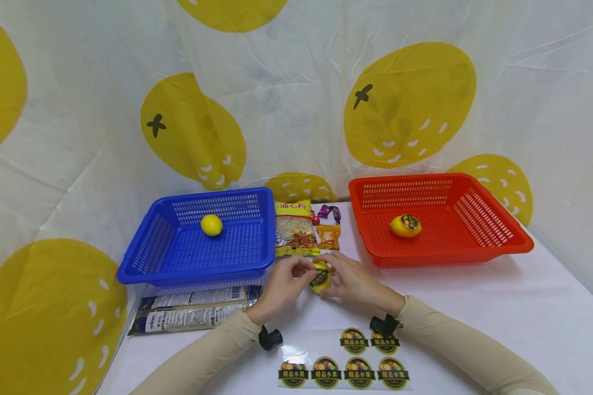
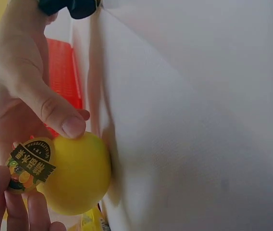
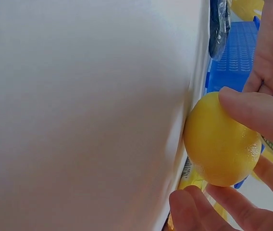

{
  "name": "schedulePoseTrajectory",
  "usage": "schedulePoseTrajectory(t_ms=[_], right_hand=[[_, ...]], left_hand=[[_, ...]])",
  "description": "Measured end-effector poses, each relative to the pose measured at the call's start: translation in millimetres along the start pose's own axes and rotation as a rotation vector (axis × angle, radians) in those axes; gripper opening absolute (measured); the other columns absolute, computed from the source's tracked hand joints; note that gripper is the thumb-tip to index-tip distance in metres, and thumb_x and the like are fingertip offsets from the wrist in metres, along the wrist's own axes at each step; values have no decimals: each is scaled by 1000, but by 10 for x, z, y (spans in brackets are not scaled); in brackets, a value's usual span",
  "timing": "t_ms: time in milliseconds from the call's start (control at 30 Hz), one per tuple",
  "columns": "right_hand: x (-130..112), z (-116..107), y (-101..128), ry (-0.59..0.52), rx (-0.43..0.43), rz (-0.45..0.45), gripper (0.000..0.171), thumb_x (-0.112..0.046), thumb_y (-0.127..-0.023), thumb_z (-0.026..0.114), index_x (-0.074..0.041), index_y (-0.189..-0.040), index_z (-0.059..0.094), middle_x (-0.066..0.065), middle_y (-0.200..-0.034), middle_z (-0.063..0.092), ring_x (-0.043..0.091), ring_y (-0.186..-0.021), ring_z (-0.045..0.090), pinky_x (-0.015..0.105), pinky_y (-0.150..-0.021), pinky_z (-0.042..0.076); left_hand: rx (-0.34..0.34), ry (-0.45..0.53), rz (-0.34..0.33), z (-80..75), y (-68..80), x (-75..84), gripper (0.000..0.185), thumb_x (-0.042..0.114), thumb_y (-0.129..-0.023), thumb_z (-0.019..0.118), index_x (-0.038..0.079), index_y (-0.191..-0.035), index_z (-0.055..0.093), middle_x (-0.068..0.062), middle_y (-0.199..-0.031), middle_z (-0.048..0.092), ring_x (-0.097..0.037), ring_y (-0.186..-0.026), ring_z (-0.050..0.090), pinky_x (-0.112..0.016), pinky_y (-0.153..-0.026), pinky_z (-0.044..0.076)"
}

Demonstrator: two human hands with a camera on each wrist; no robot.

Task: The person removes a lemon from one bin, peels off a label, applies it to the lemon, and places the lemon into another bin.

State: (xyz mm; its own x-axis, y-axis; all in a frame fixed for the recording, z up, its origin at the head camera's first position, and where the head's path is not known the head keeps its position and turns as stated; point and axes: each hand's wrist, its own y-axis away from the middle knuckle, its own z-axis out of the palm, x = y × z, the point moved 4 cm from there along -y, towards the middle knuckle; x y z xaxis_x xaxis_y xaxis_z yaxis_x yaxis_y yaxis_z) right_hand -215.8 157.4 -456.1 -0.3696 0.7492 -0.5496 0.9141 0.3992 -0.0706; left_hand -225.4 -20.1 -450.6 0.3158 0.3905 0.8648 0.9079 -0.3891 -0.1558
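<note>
A white counter carries a blue basket on the left with a bare lemon in it, and a red basket on the right with a labelled lemon inside. Between the baskets lie a snack bag and small wrapped sweets. At the near edge lies a sticker sheet. Just in front of the snack bag both hands meet around a third lemon resting against the counter. The right hand grips it, thumb and fingers curled round the fruit. The left hand pinches a round fruit sticker lying on the lemon's skin.
</note>
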Motion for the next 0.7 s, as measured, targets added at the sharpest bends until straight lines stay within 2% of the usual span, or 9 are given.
schedulePoseTrajectory(t_ms=[333, 600, 700], right_hand=[[-17, -6, 2, 44, 20, -27, 76, -29, -75, 93, -22, -141, 57, 1, -128, 61, 13, -86, 55, 29, -76, 45], [-19, -7, 12, 57, 47, -55, 77, -28, -74, 93, -20, -141, 57, -1, -123, 61, 13, -93, 59, 31, -80, 48], [-19, -4, 17, 66, 50, -59, 75, -29, -74, 93, -21, -140, 57, -2, -121, 61, 13, -93, 58, 31, -81, 48]], left_hand=[[68, -116, 68, 28, -73, -11, 10, 14, -94, 73, 15, -104, 75, -1, -107, 77, -15, -98, 72, -31, -90, 57], [112, -212, 167, 32, -91, 1, 14, 12, -93, 75, 16, -105, 78, 1, -102, 78, -14, -97, 72, -31, -88, 55], [114, -239, 181, 36, -95, 7, 14, 13, -93, 74, 16, -106, 80, 2, -101, 78, -13, -96, 71, -29, -86, 53]])
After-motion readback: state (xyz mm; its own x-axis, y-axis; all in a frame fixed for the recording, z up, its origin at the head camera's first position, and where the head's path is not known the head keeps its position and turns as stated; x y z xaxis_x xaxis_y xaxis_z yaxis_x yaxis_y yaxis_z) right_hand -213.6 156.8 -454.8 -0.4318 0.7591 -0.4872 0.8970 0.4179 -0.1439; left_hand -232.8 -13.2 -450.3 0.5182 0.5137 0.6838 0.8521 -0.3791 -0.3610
